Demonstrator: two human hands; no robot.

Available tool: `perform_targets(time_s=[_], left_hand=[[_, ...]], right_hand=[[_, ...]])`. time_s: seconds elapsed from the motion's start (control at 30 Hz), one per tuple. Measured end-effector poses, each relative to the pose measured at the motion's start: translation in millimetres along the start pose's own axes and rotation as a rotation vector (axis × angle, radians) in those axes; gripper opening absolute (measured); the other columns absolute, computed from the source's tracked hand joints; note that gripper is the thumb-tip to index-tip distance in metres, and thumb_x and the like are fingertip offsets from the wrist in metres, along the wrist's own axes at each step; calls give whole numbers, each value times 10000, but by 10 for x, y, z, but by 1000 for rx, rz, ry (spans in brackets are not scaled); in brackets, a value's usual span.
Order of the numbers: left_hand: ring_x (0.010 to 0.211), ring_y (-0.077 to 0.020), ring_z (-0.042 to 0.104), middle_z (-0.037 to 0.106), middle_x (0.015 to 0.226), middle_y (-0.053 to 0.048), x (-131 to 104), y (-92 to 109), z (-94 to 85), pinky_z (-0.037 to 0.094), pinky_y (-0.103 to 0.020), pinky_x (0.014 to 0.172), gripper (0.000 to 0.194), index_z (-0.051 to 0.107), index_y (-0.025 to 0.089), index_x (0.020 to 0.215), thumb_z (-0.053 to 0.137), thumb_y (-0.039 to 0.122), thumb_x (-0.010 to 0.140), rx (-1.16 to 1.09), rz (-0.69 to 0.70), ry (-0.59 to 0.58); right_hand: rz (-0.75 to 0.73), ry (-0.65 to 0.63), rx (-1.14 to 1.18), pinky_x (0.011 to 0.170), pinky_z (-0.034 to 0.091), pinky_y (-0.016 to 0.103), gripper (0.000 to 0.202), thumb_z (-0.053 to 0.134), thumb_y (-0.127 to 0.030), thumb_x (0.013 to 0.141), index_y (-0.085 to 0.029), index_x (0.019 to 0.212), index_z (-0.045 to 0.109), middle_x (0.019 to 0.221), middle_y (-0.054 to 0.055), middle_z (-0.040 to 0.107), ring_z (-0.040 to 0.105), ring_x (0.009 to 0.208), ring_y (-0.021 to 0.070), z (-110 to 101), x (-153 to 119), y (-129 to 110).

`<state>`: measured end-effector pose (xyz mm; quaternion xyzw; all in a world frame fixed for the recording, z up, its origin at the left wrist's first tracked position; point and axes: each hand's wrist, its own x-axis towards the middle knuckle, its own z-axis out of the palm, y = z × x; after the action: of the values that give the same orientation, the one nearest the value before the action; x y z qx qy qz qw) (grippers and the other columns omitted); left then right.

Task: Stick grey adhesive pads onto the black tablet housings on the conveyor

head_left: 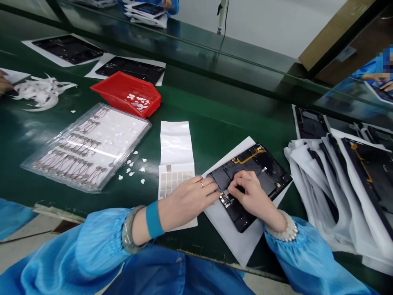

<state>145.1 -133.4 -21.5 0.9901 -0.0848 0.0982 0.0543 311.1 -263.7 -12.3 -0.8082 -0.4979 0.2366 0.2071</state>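
Note:
A black device housing (270,180) with an orange flex strip (250,157) lies tilted on a white sheet (235,241), right of centre. My left hand (192,196) rests palm down, its fingertips on the housing's left edge beside a small circuit board (227,200); its fingers are spread a little. Over the middle of the housing, the thumb and fingertips of my right hand (250,190) are pinched together just above that board; anything between them is too small to make out. A sheet of square stickers (172,180) lies partly under my left hand.
A clear tray (92,143) of small wired parts stands left, with white scraps (132,164) beside it. Behind are a red bin (123,90) and two more housings (69,49). Paper-wrapped housings (331,184) are stacked right. Another person's hand (4,84) shows far left.

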Motion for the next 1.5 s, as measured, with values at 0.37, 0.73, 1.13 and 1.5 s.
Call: perform_targets(time_s=[0.37, 0.73, 1.13, 1.5], left_hand=[[974, -206, 543, 606, 1014, -62, -11, -1, 36, 419, -332, 782, 131, 562, 155, 1013, 455, 143, 938, -7, -7, 9], [942, -211, 540, 600, 999, -62, 7, 7, 59, 408, -338, 770, 148, 553, 149, 1021, 461, 246, 957, -11, -11, 8], [879, -207, 531, 581, 955, -52, 55, 18, 34, 383, -325, 727, 236, 541, 163, 1041, 553, 358, 909, 8, -9, -26], [895, -220, 503, 546, 966, -58, 126, -7, 43, 379, -341, 720, 220, 531, 189, 1113, 506, 310, 930, 20, 32, -31]], right_hand=[[-68, 28, -57, 837, 375, 434, 169, 565, -211, 819, -229, 662, 625, 882, 42, 587, 469, 914, 229, 16, 8, 32], [-48, 38, -37, 853, 356, 446, 180, 569, -207, 816, -225, 642, 611, 856, 39, 574, 452, 906, 230, 22, -2, 2], [-70, 59, -69, 823, 376, 429, 178, 565, -203, 816, -226, 644, 605, 856, 40, 575, 462, 897, 227, 28, -11, 1], [-122, 84, -160, 802, 412, 410, 174, 534, -254, 850, -229, 698, 614, 868, 55, 581, 482, 888, 229, 2, -41, 23]])
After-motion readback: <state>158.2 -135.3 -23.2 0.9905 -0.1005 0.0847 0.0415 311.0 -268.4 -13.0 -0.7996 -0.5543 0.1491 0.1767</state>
